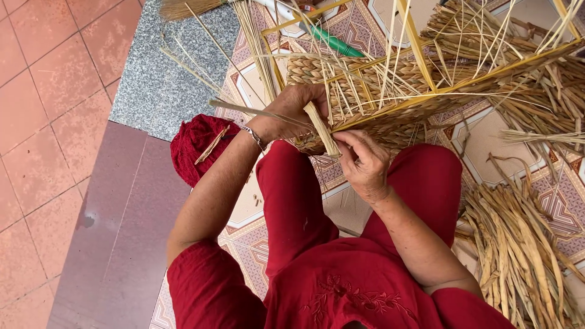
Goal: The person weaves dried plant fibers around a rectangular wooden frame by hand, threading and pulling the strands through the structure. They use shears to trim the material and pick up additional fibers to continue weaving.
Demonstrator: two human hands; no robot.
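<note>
— Two hands were on the work, weren't they?

— Both. The left hand (295, 113) was clenched around a bundled strand of dried grass (321, 129), and the right hand (364, 163) pinched the lower end of that strand against the edge of the half-woven basket (365, 91).

— Where did the basket sit?

— It rested over the knees of the red trousers (292, 201), just above the patterned floor mat (250, 237), with its yellow frame rods (420, 52) sticking up.

— How would that strand handle?

— Light and dry, I judged; pliant along its length but liable to split if bent sharply. Holding it close to the woven edge looked safest.

— Anything nearby?

— A pile of loose dried leaves (518, 244) lay just beside the right leg.
</note>
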